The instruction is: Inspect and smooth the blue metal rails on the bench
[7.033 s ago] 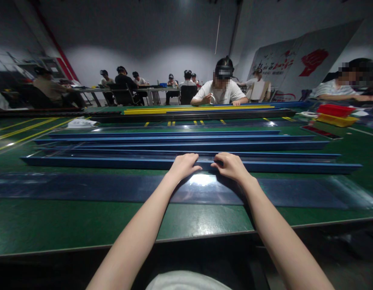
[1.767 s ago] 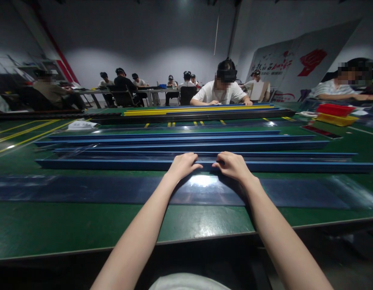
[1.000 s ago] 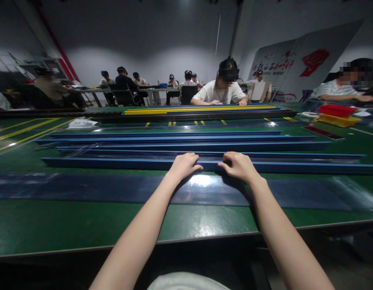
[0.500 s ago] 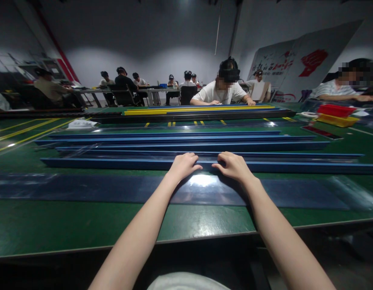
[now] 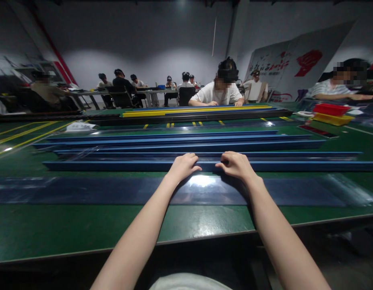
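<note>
A long blue channel-shaped strip (image 5: 295, 166) lies across the table in front of me. My left hand (image 5: 183, 166) is closed over its near wall, thumb on the near side and fingers curled over the top edge. To the right, my right hand (image 5: 237, 164) grips the same wall in a similar way, its fingertips partly hidden behind the edge. A short stretch of the blue wall shows between the two thumbs. Under my wrists, a flat, glossy dark strip in clear film (image 5: 114, 192) lies along the table.
More blue channels (image 5: 174, 146) lie just beyond. Farther off are yellow strips (image 5: 204, 110) and a black one (image 5: 235, 114). A red tray (image 5: 330, 109), a yellow tray (image 5: 333, 118) and a dark flat device (image 5: 318, 131) lie at right. A co-worker (image 5: 219, 92) leans over the table's far side.
The gripped blue channel has shifted slightly right against the other strips, and the gap between my hands is a little wider. The camera view has turned slightly. Opposite, the co-worker's hands have moved.
</note>
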